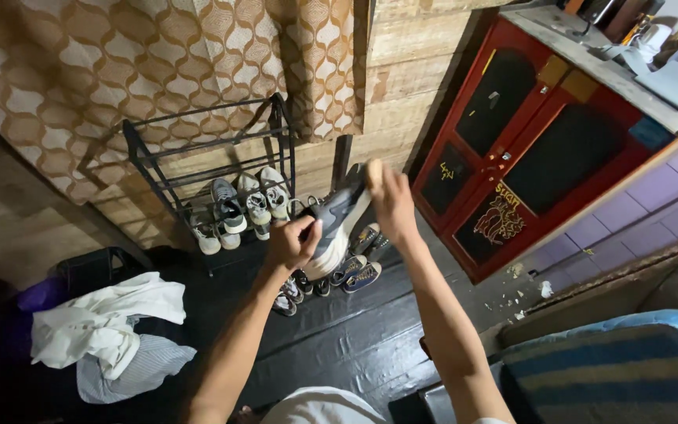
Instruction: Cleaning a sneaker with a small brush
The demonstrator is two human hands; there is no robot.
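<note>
1. Grey sneaker (337, 224): dark grey upper, pale sole, held up in the air between both hands, tilted with one end high and the other low, above the dark floor (355, 338) and in front of the shoe rack.
2. Left hand (292, 243): fingers curled and closed around the lower end of the grey sneaker, at its sole side.
3. Right hand (390, 196): fingers pressed around the upper end of the same sneaker; the fingertips are hidden behind the shoe.
4. Shoe rack (213, 169): black metal frame against the wall, upper tiers bare, several white and grey sneakers (245, 206) lined up on its lowest tier.
5. Loose shoes (355, 275): a few dark pairs on the floor just below the held sneaker.
6. Curtain (158, 71): brown and cream wavy pattern, hanging behind the rack.
7. Cabinet (535, 149): red, with dark door panels, to the right of the rack.
8. Pile of cloth (107, 326): white and striped fabric heaped at lower left.
9. Striped cushion (614, 369): blue-edged, at lower right.
</note>
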